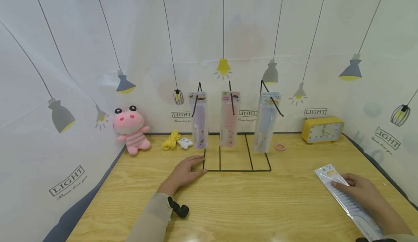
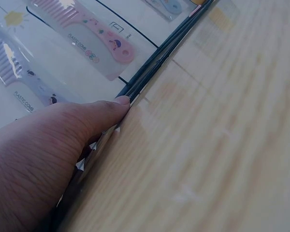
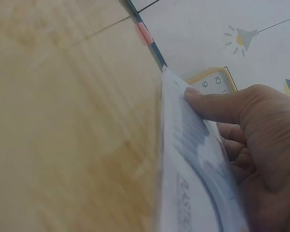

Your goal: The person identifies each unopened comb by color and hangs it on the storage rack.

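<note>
In the head view a black wire display rack stands on the table with packaged plastic combs on its hooks: a purple comb at left, a pink comb in the middle, a blue comb at right. My left hand touches the rack's front left corner, thumb and fingers apart. Its thumb lies against the dark rod in the left wrist view. My right hand holds another packaged blue comb over the table's right side, thumb on the front of the clear wrapper.
A pink plush toy sits at the back left. Yellow cord and a small white figure lie left of the rack. A pink ring lies to its right. A yellow clock stands at the back right, before a printed curtain.
</note>
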